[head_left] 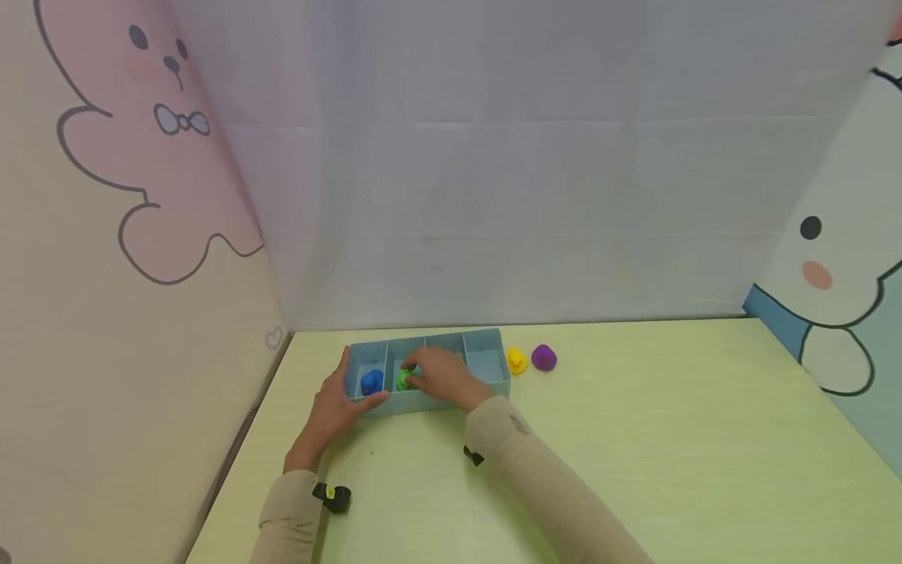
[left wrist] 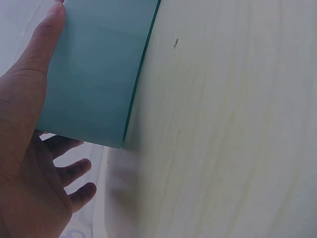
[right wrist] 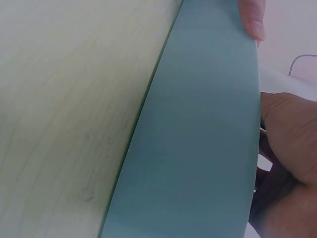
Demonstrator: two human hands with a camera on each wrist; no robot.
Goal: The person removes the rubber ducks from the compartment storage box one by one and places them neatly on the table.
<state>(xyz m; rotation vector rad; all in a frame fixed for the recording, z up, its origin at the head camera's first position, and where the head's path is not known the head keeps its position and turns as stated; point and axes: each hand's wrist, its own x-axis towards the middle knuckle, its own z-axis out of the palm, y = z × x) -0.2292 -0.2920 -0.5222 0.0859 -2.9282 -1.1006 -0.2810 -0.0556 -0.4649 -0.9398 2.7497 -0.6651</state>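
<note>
A blue-grey divided box (head_left: 416, 403) stands on the table, its compartments in a row. My left hand (head_left: 333, 409) holds its left end, the thumb along the top of the front wall and fingers around the side. My right hand (head_left: 442, 373) reaches over the rim into the second compartment from the left, thumb and finger pinching a green rubber duck (head_left: 404, 381). A blue rubber duck (head_left: 371, 382) sits in the leftmost compartment. In the right wrist view the front wall (right wrist: 198, 124) hides the right fingertips and the green duck.
Just right of the box stands a yellow rubber duck (head_left: 517, 361), with a purple rounded toy (head_left: 544, 358) beside it. The pale yellow-green table (head_left: 669, 439) meets a white cloth wall (head_left: 564, 196) at the back. A printed cloth wall (head_left: 141, 352) borders the left.
</note>
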